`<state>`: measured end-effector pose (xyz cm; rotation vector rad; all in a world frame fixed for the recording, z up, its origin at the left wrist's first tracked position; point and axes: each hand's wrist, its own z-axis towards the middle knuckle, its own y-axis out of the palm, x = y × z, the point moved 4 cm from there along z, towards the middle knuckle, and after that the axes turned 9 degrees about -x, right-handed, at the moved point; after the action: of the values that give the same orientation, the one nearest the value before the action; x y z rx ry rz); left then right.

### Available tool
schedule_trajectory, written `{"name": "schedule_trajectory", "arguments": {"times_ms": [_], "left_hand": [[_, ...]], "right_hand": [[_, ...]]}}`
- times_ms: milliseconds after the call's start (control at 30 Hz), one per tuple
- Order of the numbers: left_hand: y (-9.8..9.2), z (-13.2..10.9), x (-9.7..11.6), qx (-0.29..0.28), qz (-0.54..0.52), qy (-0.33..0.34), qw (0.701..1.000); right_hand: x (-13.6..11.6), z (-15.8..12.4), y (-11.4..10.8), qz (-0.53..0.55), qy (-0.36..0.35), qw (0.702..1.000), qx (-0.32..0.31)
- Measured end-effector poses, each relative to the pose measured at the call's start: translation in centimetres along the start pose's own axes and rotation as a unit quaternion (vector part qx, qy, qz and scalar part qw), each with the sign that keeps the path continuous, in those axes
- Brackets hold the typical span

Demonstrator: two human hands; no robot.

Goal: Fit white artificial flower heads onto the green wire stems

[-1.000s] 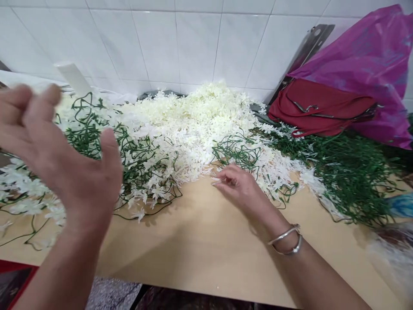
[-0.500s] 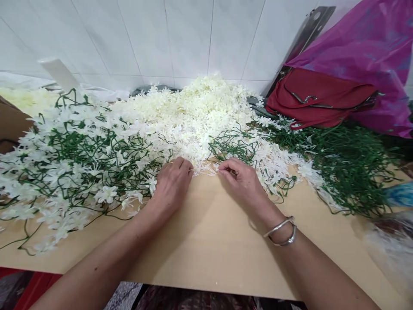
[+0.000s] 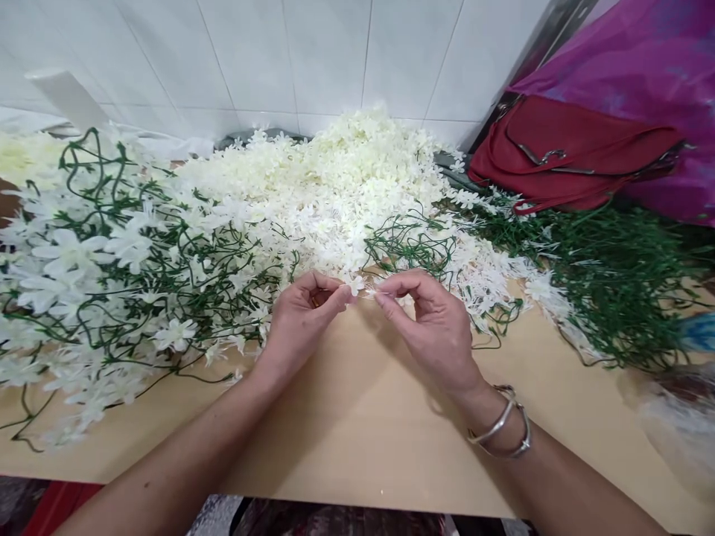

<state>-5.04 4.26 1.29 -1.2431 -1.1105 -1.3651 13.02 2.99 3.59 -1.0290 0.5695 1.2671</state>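
Note:
My left hand (image 3: 302, 316) is closed in a pinch on a small white artificial flower (image 3: 356, 284), whose petals stand just past the thumb and fingertip. Facing it, my right hand (image 3: 436, 324) pinches a thin white stamen piece (image 3: 371, 295) that reaches toward the flower; whether the two touch is too small to tell. Both hands are over the table near the front of a heap of loose cream-white petals (image 3: 357, 179). Left of my left hand lies a pile of white flowers on green stems (image 3: 173, 335). Bare green stems (image 3: 413, 242) lie just beyond my right hand.
A large bunch of green stems (image 3: 614, 283) lies at the right, below a red bag (image 3: 581, 152) and a purple plastic bag (image 3: 642, 52). Clear plastic wrapping (image 3: 678, 424) rests at the right edge of the wooden table (image 3: 357, 432). A tiled wall (image 3: 329, 59) stands behind.
Both hands have risen slightly off the tabletop and turned so their thumbs show. A white flower is now visible at the left fingertips. The camera view has shifted a little.

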Motion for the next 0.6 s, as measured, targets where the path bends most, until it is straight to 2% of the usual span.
{"name": "schedule_trajectory", "arguments": {"times_ms": [167,367,500,600], "left_hand": [[0.7,-0.3,-0.2,-0.035,0.004,0.009,0.999],[1.2,-0.7,-1.1,-0.08,0.032,0.06,0.994],[1.4,-0.8,-1.4,-0.082,0.013,0.044,0.996],[1.5,-0.7,-0.8,-0.06,-0.017,0.037,0.997]], "right_hand": [[0.0,-0.3,0.7,-0.011,0.027,1.0,0.002],[0.9,-0.6,1.0,0.03,0.077,0.996,0.012],[0.6,-0.7,1.1,0.02,0.086,0.996,0.006],[0.5,-0.6,0.9,0.019,0.086,0.996,0.015]]}}
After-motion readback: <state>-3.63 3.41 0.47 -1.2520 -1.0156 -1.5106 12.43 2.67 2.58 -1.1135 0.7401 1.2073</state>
